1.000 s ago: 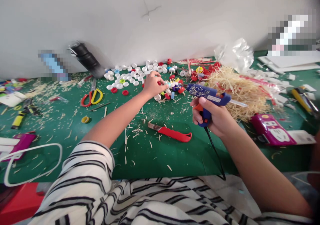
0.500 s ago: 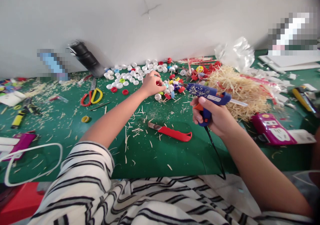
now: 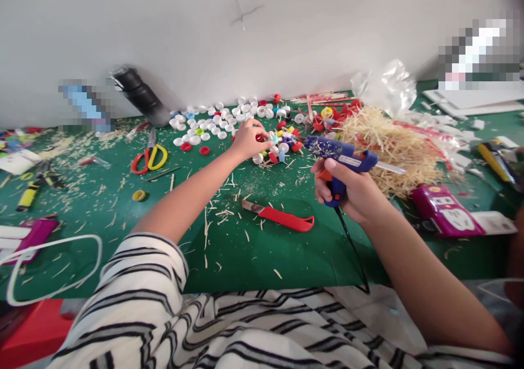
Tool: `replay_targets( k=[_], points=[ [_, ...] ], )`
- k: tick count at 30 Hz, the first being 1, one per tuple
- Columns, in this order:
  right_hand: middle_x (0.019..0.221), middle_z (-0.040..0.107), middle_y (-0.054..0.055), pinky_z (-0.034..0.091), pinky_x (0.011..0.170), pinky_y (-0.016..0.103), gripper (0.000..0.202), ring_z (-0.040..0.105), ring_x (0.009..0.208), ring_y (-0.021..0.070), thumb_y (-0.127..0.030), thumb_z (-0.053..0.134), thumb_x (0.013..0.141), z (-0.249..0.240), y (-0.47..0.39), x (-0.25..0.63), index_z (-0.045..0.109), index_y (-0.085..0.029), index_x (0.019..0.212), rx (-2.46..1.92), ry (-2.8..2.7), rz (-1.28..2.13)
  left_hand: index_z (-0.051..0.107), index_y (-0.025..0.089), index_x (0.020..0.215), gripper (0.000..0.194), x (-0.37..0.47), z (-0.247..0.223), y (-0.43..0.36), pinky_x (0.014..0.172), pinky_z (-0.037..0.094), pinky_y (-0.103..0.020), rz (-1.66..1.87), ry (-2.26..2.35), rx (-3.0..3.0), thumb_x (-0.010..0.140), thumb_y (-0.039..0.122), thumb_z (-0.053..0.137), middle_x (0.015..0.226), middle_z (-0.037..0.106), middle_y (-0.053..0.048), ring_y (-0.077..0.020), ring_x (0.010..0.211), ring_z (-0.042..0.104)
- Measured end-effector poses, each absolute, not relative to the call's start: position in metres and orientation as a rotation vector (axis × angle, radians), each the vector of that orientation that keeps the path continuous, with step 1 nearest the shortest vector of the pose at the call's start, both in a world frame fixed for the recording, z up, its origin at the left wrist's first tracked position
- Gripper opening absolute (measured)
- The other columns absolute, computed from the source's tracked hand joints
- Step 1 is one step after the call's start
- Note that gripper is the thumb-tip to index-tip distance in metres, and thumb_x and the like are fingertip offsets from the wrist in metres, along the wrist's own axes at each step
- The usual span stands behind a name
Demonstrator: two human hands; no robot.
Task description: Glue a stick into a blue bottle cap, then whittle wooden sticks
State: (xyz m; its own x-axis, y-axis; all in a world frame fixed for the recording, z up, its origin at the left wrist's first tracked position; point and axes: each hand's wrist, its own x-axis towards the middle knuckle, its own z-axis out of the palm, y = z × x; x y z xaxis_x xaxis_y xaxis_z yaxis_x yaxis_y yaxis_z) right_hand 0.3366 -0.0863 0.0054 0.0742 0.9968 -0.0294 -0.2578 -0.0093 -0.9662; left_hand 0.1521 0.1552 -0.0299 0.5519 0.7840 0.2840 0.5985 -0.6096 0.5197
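My right hand (image 3: 356,194) is wrapped round a blue hot glue gun (image 3: 327,147), its fingers at the orange trigger. The nozzle points left at a cluster of coloured bottle caps (image 3: 283,147); a glue stick (image 3: 391,167) juts from the rear. Over the left side of that cluster, my left hand (image 3: 248,141) has its fingers bent and closed together. A small teal cap (image 3: 273,138) shows by the fingertips; whatever they pinch is too small to make out. Below both hands lies a red-handled utility knife (image 3: 286,219).
Scissors (image 3: 149,159) and loose white caps (image 3: 221,135) lie to the left, near a black bottle (image 3: 139,95). At right are a heap of straw-like shavings (image 3: 388,150), a purple power socket (image 3: 446,210) and a yellow cutter (image 3: 495,161). The glue gun's cord (image 3: 352,249) runs over the table edge.
Very little differs. My left fingers have shifted slightly among the caps, while my right hand and the glue gun stay in place.
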Motion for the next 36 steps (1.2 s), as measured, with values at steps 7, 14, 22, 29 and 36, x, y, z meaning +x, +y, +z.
replay_targets(
  k=[7, 14, 22, 29, 36],
  points=[
    [0.052, 0.052, -0.003, 0.047, 0.048, 0.030, 0.033, 0.048, 0.046, 0.0121, -0.054, 0.080, 0.085, 0.006, -0.086, 0.335, 0.073, -0.022, 0.086, -1.042, -0.930, 1.285, 0.081, 0.024, 0.087, 0.015, 0.149, -0.029, 0.158, 0.115, 0.047, -0.049, 0.686, 1.127, 2.445, 0.076, 0.035, 0.083, 0.127, 0.065, -0.009, -0.0312, 0.126, 0.060],
    [0.052, 0.052, -0.003, 0.047, 0.048, 0.030, 0.033, 0.048, 0.046, 0.0122, -0.054, 0.079, 0.086, 0.006, -0.086, 0.336, 0.073, -0.022, 0.086, -1.051, -0.932, 1.289, 0.083, 0.026, 0.091, 0.018, 0.140, -0.029, 0.163, 0.112, 0.051, -0.048, 0.689, 1.081, 2.462, 0.077, 0.037, 0.084, 0.127, 0.065, -0.009, -0.0288, 0.119, 0.063],
    [0.053, 0.052, -0.003, 0.048, 0.048, 0.029, 0.032, 0.048, 0.046, 0.0117, -0.052, 0.081, 0.085, 0.005, -0.085, 0.336, 0.072, -0.021, 0.085, -1.042, -0.924, 1.297, 0.081, 0.023, 0.085, 0.011, 0.142, -0.037, 0.163, 0.097, 0.058, -0.040, 0.752, 1.042, 2.364, 0.078, 0.031, 0.085, 0.116, 0.068, -0.007, -0.0188, 0.092, 0.067],
    [0.055, 0.053, -0.003, 0.048, 0.047, 0.029, 0.030, 0.047, 0.046, 0.0111, -0.051, 0.082, 0.084, 0.005, -0.085, 0.335, 0.075, -0.021, 0.084, -1.031, -0.905, 1.289, 0.081, 0.019, 0.084, 0.015, 0.143, -0.038, 0.161, 0.095, 0.058, -0.042, 0.772, 1.070, 2.347, 0.088, 0.033, 0.076, 0.115, 0.070, -0.009, -0.0175, 0.089, 0.066],
    [0.055, 0.052, -0.003, 0.047, 0.047, 0.029, 0.030, 0.046, 0.045, 0.0110, -0.050, 0.083, 0.083, 0.006, -0.085, 0.334, 0.075, -0.021, 0.083, -1.032, -0.902, 1.283, 0.078, 0.020, 0.096, 0.026, 0.135, -0.036, 0.153, 0.102, 0.055, -0.044, 0.725, 1.053, 2.404, 0.079, 0.039, 0.084, 0.120, 0.068, -0.010, -0.0232, 0.103, 0.068]
  ],
)
